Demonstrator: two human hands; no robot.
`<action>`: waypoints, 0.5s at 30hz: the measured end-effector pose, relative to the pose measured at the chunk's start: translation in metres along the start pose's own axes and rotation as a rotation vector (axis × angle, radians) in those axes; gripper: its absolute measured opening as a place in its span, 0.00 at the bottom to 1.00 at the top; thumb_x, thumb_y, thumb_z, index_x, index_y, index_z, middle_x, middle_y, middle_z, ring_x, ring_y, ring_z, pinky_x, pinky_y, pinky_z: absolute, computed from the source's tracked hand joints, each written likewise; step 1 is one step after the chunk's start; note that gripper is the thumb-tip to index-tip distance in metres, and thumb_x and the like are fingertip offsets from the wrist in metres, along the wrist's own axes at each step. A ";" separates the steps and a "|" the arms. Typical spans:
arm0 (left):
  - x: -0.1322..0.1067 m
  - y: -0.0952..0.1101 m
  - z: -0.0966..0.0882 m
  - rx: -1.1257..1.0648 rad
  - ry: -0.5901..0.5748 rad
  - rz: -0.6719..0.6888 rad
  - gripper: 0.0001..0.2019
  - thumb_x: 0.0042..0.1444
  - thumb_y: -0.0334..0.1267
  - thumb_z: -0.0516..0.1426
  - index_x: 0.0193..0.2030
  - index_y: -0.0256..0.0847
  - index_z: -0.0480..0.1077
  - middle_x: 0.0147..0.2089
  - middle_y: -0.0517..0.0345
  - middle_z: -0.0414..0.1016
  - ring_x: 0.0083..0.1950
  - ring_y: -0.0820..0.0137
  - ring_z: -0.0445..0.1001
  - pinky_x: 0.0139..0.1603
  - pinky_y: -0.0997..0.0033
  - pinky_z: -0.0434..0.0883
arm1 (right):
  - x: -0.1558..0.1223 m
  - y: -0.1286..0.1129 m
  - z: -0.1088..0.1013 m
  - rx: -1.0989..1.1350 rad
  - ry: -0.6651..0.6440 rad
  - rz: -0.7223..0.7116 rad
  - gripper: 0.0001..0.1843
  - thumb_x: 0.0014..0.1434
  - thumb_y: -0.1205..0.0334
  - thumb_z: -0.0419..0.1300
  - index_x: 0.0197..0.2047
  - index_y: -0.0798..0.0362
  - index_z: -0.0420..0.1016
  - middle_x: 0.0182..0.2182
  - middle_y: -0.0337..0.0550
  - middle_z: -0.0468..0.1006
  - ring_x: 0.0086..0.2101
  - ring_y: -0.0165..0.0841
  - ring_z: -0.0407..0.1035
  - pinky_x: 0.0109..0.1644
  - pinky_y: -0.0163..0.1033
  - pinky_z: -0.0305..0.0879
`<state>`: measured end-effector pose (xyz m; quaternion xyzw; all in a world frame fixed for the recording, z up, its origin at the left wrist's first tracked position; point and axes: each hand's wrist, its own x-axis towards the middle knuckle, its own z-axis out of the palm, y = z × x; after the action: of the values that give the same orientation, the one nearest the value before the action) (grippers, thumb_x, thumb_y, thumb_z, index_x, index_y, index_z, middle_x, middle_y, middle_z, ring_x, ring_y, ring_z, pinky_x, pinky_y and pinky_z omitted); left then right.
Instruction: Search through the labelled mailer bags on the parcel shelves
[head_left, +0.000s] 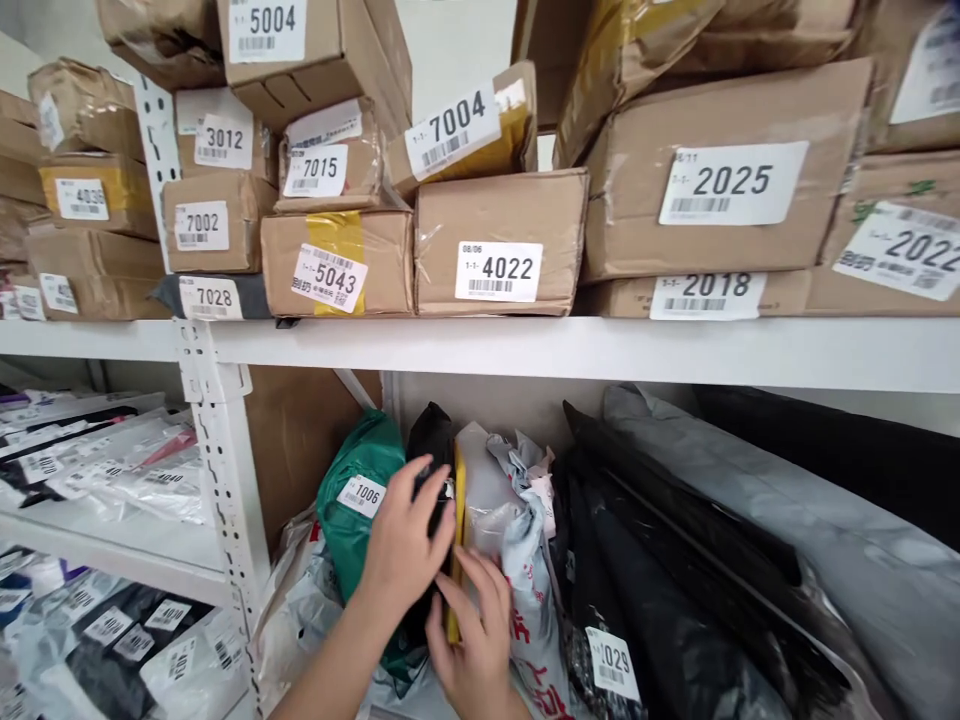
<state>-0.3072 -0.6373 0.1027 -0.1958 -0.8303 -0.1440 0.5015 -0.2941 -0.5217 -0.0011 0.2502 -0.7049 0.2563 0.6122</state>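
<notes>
My left hand (pixel 407 540) has its fingers spread over the front of a black parcel bag (pixel 429 430). Left of it stands a green parcel bag (pixel 364 460) labelled 1006, partly covered by my forearm. Just below and to the right, my right hand (pixel 476 630) is open too, its fingers stretched out at a thin yellow-edged parcel (pixel 460 500). Neither hand is closed round anything. Beside my right hand stand a clear plastic parcel (pixel 484 480) and a pale bag with red print (pixel 529 560). My hands hide the lower parts of the middle parcels.
Cardboard boxes with number labels, such as 4022 (pixel 499 220), fill the shelf above its white edge beam (pixel 570 350). Large black bags (pixel 637 560) and a long grey bag (pixel 750 480) lean on the right. A perforated post (pixel 225 500) and shelves of bagged parcels (pixel 112 460) are left.
</notes>
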 end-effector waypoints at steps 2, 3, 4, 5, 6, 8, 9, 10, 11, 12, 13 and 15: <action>0.008 0.017 0.015 -0.054 -0.147 -0.012 0.21 0.61 0.45 0.54 0.59 0.42 0.68 0.63 0.43 0.60 0.66 0.52 0.57 0.63 0.48 0.64 | -0.030 0.004 -0.014 -0.092 0.186 0.105 0.21 0.55 0.75 0.57 0.52 0.49 0.69 0.49 0.51 0.68 0.51 0.41 0.65 0.49 0.46 0.70; 0.012 0.023 0.022 -0.033 -0.219 -0.069 0.23 0.59 0.49 0.55 0.58 0.43 0.69 0.64 0.41 0.59 0.67 0.47 0.55 0.63 0.43 0.62 | -0.043 0.009 -0.019 -0.143 0.206 0.157 0.24 0.55 0.73 0.59 0.55 0.49 0.67 0.49 0.52 0.68 0.50 0.41 0.66 0.47 0.46 0.71; 0.017 0.028 0.027 0.006 -0.287 -0.134 0.24 0.58 0.52 0.55 0.58 0.43 0.70 0.64 0.40 0.59 0.67 0.43 0.55 0.63 0.39 0.60 | -0.053 0.014 -0.023 -0.183 0.175 0.209 0.26 0.57 0.70 0.59 0.58 0.49 0.64 0.49 0.54 0.67 0.50 0.43 0.66 0.46 0.46 0.72; 0.020 0.031 0.032 0.048 -0.357 -0.187 0.25 0.58 0.55 0.54 0.56 0.42 0.72 0.62 0.38 0.62 0.65 0.42 0.58 0.61 0.38 0.59 | -0.061 0.020 -0.026 -0.208 0.109 0.263 0.29 0.58 0.66 0.59 0.62 0.50 0.59 0.51 0.56 0.67 0.51 0.44 0.66 0.45 0.47 0.73; 0.024 0.034 0.034 0.083 -0.426 -0.220 0.27 0.58 0.58 0.52 0.54 0.41 0.74 0.59 0.37 0.65 0.62 0.42 0.61 0.60 0.38 0.59 | -0.066 0.026 -0.028 -0.218 0.033 0.319 0.32 0.60 0.61 0.58 0.65 0.52 0.53 0.53 0.58 0.65 0.52 0.45 0.66 0.46 0.48 0.73; 0.028 0.038 0.035 0.129 -0.540 -0.220 0.30 0.58 0.62 0.48 0.51 0.41 0.76 0.52 0.38 0.69 0.56 0.44 0.66 0.57 0.39 0.60 | -0.072 0.039 -0.026 -0.206 -0.079 0.433 0.36 0.62 0.51 0.56 0.68 0.53 0.47 0.58 0.61 0.62 0.56 0.49 0.63 0.50 0.54 0.71; 0.029 0.040 0.034 0.146 -0.574 -0.206 0.32 0.57 0.64 0.47 0.50 0.42 0.76 0.50 0.38 0.70 0.54 0.44 0.67 0.56 0.39 0.59 | -0.073 0.046 -0.024 -0.190 -0.088 0.483 0.36 0.62 0.49 0.54 0.67 0.53 0.47 0.59 0.62 0.61 0.57 0.49 0.62 0.52 0.56 0.70; 0.028 0.042 0.033 0.158 -0.589 -0.190 0.33 0.55 0.66 0.48 0.50 0.41 0.75 0.50 0.38 0.70 0.54 0.44 0.66 0.56 0.39 0.59 | -0.075 0.053 -0.020 -0.166 -0.074 0.501 0.34 0.63 0.49 0.53 0.67 0.54 0.48 0.59 0.61 0.62 0.57 0.49 0.62 0.54 0.56 0.68; 0.027 0.043 0.031 0.168 -0.589 -0.174 0.33 0.54 0.66 0.50 0.51 0.41 0.74 0.50 0.38 0.70 0.54 0.44 0.66 0.57 0.40 0.58 | -0.076 0.059 -0.016 -0.140 -0.047 0.492 0.29 0.65 0.51 0.51 0.65 0.53 0.50 0.57 0.60 0.64 0.56 0.47 0.63 0.54 0.55 0.68; 0.024 0.044 0.031 0.180 -0.579 -0.156 0.32 0.53 0.65 0.52 0.51 0.40 0.74 0.50 0.38 0.70 0.54 0.45 0.66 0.57 0.41 0.58 | -0.078 0.066 -0.012 -0.116 -0.016 0.463 0.24 0.66 0.55 0.48 0.63 0.53 0.53 0.55 0.58 0.67 0.54 0.45 0.66 0.53 0.53 0.68; 0.022 0.044 0.032 0.197 -0.558 -0.136 0.29 0.53 0.62 0.54 0.50 0.40 0.74 0.49 0.38 0.70 0.54 0.45 0.66 0.57 0.42 0.58 | -0.081 0.072 -0.007 -0.098 0.013 0.428 0.20 0.66 0.59 0.46 0.60 0.52 0.56 0.51 0.56 0.70 0.51 0.43 0.68 0.51 0.51 0.69; 0.016 0.042 0.036 0.237 -0.497 -0.098 0.19 0.56 0.52 0.56 0.46 0.41 0.75 0.47 0.39 0.70 0.53 0.48 0.66 0.56 0.45 0.59 | -0.087 0.083 0.000 -0.079 0.034 0.425 0.16 0.67 0.62 0.43 0.55 0.52 0.61 0.45 0.53 0.73 0.46 0.41 0.71 0.49 0.50 0.69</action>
<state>-0.3218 -0.5817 0.1024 -0.1247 -0.9473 -0.0174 0.2944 -0.3384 -0.4569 -0.0914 0.0674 -0.7409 0.3561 0.5655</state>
